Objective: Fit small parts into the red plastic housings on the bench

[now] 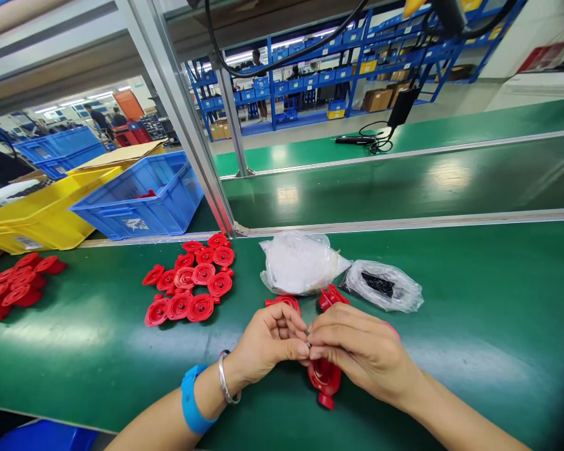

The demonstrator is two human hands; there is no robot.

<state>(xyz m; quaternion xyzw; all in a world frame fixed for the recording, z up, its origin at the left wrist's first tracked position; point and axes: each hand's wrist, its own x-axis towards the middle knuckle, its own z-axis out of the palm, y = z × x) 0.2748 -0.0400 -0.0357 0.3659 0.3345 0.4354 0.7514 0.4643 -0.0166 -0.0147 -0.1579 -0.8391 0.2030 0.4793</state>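
Observation:
My left hand (279,338) and my right hand (364,351) meet fingertip to fingertip above the bench, both closed in a pinch. Between the fingertips shows a tiny dark, greyish part (308,343), too small to name. Below the right fingers lies a red round plastic housing (325,379) with a short spout, partly covered by the hand. Just beyond the hands are a second red plastic piece (333,297) and a third red one (284,304), partly hidden. A bit of red shows behind my right knuckles.
A clear bag of white parts (298,263) and a bag with black parts (380,286) lie beyond my hands. Several red housings (202,274) sit left, more red pieces (16,285) farther left. A blue bin (141,207), yellow bin (42,213) and metal post (183,113) stand behind.

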